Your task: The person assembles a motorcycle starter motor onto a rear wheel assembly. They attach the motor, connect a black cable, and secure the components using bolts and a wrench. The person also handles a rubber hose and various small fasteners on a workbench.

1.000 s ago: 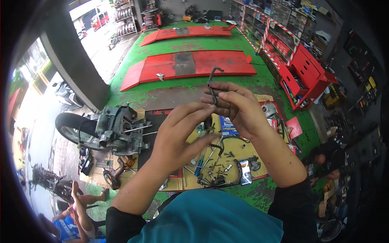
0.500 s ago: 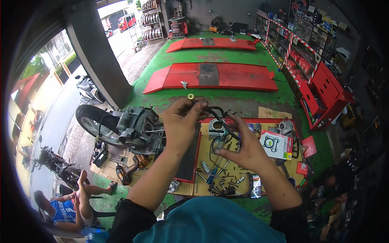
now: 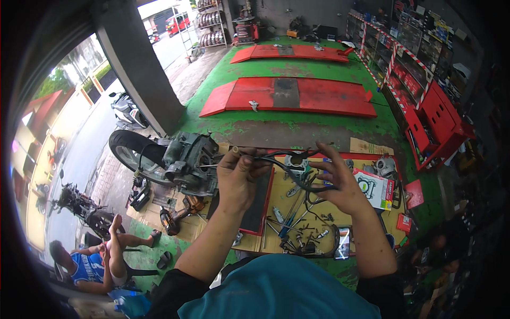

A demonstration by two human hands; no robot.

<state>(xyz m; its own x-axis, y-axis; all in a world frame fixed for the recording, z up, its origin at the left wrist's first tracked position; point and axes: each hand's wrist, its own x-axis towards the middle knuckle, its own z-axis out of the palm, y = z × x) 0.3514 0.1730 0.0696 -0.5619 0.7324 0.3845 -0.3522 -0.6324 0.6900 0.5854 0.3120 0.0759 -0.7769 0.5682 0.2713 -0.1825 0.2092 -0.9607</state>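
The left grip (image 3: 238, 178) pinches a black hose (image 3: 305, 186), maybe to steady it. The right grip (image 3: 342, 183) spreads wide at its right side.

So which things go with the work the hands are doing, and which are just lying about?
With the work:
black hose or cable, held in the left hand and reaching the right hand
probably the grey metal engine nearby

Likely just lying about right now:
cordless drill
phone
red tool cabinet
parked scooter

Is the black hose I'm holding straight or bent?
Bent: the black hose curves down from the left hand toward the right hand.
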